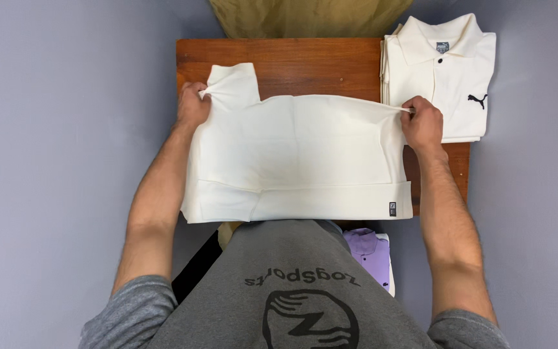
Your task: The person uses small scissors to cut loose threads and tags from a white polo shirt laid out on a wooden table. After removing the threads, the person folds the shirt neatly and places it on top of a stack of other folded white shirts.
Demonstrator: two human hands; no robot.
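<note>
A cream cotton shirt (298,155), partly folded, lies across the brown wooden table (305,64). My left hand (192,106) pinches its sleeve edge; my right hand (423,124) pinches the opposite edge, both arms outstretched.

Small grey label (392,209) on shirt hem (330,203).

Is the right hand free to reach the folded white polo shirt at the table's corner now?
Probably not yet: the right hand pinches the cream shirt it is folding. The folded polo shirt lies just beside it, with nothing between.
</note>
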